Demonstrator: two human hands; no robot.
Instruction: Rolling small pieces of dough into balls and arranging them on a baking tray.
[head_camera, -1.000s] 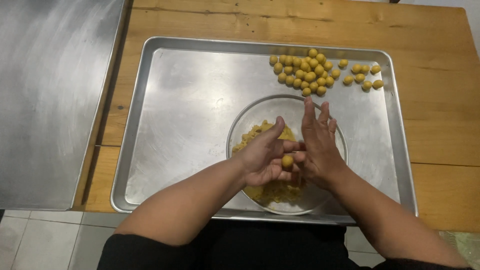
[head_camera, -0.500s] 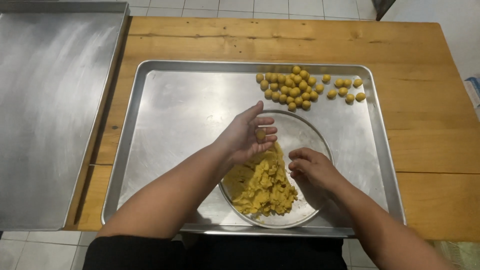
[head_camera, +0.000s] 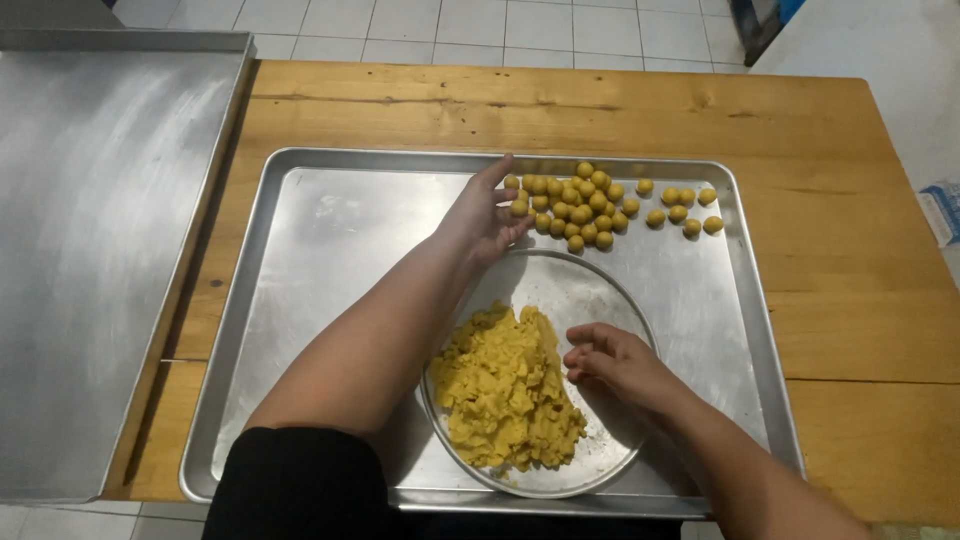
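Two broad surfaces fill the view: a wooden table (head_camera: 850, 300) and, along its left side, a sheet of bare stainless steel (head_camera: 90, 260) that overlaps the table's edge. On the wood lies a large rimmed metal baking tray (head_camera: 320, 260), and inside it, toward the near edge, sits a round shallow glass dish (head_camera: 590, 290). A crumbly mass of yellow dough (head_camera: 505, 390) covers the left half of that dish, leaving the right half bare. In the far right part of the tray, a cluster of small yellow dough balls (head_camera: 580, 205) lies packed together, with a few more strung out in a loose row to its right. The left hand (head_camera: 485, 215) reaches across the tray to the cluster's left edge, fingers spread open, with one ball at its fingertips. The right hand (head_camera: 610, 365) rests over the dish just beside the dough, fingers loosely curled inward; whether it holds a pinch of dough cannot be told.
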